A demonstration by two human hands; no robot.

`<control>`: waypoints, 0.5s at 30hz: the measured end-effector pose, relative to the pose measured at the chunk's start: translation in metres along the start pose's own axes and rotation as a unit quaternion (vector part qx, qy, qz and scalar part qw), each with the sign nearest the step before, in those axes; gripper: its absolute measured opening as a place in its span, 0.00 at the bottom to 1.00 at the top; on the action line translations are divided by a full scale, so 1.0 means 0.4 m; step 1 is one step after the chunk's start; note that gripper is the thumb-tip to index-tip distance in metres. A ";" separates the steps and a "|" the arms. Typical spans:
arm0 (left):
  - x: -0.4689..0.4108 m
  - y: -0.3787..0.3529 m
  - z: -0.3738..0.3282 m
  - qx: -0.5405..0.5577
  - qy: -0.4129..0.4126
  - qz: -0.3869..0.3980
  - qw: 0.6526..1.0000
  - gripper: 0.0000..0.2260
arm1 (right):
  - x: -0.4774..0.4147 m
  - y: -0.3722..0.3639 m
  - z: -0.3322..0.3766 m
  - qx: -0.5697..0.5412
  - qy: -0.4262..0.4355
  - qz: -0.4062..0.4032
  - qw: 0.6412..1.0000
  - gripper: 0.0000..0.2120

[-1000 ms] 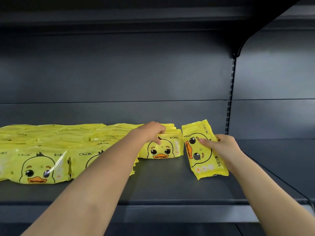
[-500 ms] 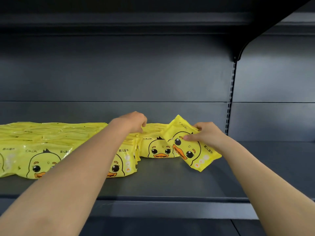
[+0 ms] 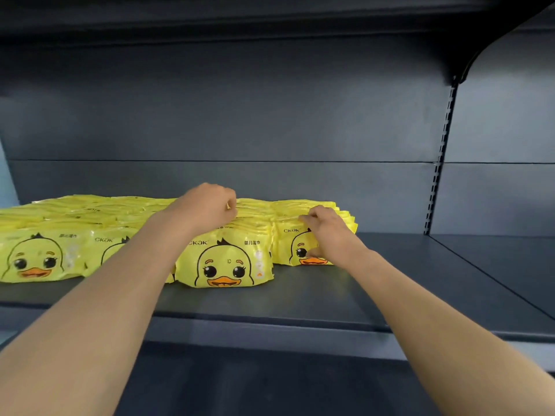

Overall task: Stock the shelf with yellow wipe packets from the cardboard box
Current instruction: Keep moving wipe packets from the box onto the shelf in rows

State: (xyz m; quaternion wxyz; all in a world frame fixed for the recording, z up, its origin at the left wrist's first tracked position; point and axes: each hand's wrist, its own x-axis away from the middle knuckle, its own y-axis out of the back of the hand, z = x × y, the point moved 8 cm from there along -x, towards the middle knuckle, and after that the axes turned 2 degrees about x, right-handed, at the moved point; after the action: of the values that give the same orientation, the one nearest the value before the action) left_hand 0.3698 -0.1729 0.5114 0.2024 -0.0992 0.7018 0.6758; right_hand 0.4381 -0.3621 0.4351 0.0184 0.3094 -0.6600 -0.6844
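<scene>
Grey-painted steel shelving filled the view: a back panel of dark sheet metal, an upper shelf overhead in shadow, and a slotted upright at the right with a curved bracket at its top. Below ran the shelf being stocked, with a further bay beyond the upright. Yellow wipe packets stood on edge in rows across the left and centre of the shelf, packed front to back, their top seams forming a ridged yellow surface that reached toward the back panel. Each front packet showed a cartoon duck face with an orange bill and the letters "CKOK". One at the far left was cut by the frame edge. The middle packet stood nearest the shelf's front lip, face fully visible. The rightmost row sat a little further back, just beside the middle row, with bare shelf to its right. Both forearms reached in from below. The left hand lay knuckles-up on the packet tops behind the middle packet, fingers curled under; whether it held anything could not be told. The right hand was on the end packet at the front of the rightmost row, fingers hooked over the top seam and the thumb pressed to the printed face beside the duck's eye, so the packet was pinched between them while standing upright on the shelf against its row.
</scene>
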 end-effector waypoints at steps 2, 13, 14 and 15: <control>0.014 -0.001 0.005 0.001 0.003 -0.001 1.000 0.09 | 0.004 0.000 0.002 0.030 -0.005 -0.012 0.999 0.39; 0.202 0.101 0.029 0.055 0.020 -0.075 0.995 0.09 | 0.050 0.106 0.045 0.045 -0.062 -0.002 0.997 0.38; 0.232 0.110 0.041 0.063 0.022 -0.085 0.994 0.09 | 0.062 0.129 0.057 0.037 -0.065 -0.006 0.997 0.36; 0.264 0.116 0.055 0.072 0.023 -0.090 0.993 0.09 | 0.075 0.147 0.072 0.033 -0.064 -0.005 0.997 0.34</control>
State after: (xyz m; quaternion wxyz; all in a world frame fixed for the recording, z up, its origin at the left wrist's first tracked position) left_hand 0.2590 -0.1341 0.5092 0.2524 -0.1629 0.7411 0.6004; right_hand 0.3786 -0.3571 0.4751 -0.0379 0.2687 -0.6801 -0.6810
